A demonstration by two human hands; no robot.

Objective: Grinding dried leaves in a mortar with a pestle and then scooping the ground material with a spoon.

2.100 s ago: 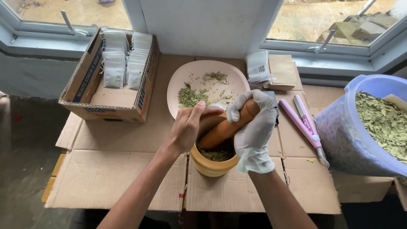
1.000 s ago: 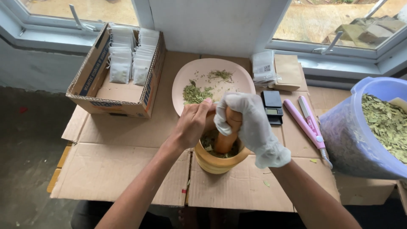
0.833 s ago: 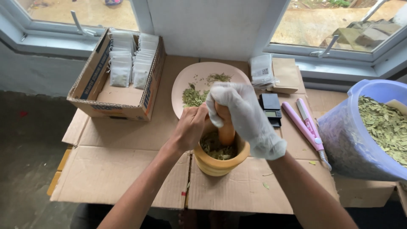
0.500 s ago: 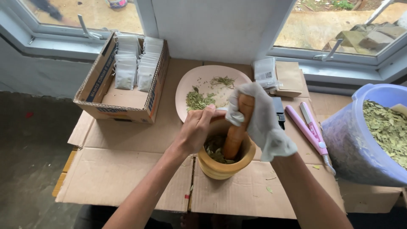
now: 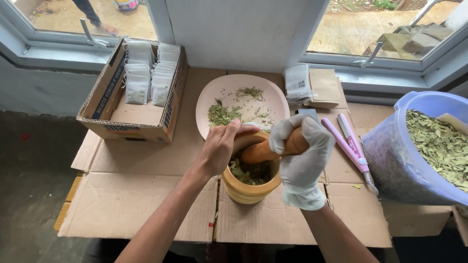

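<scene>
From the left I count one cardboard box on the far left, with two rows of small white packets standing in it. Right of it sits one pale plate strewn with crumbled green leaves. My bare left hand is curled over the near-left rim of the one yellow mortar, near centre on the cardboard sheet. The one wooden pestle, smooth and tan, lies tilted: its long axis runs left to right, blunt end down-left into the crushed leaves. My gloved right hand is wrapped tight around its upper end. Farther right: one pink sealer, one blue bucket of dry leaves.
</scene>
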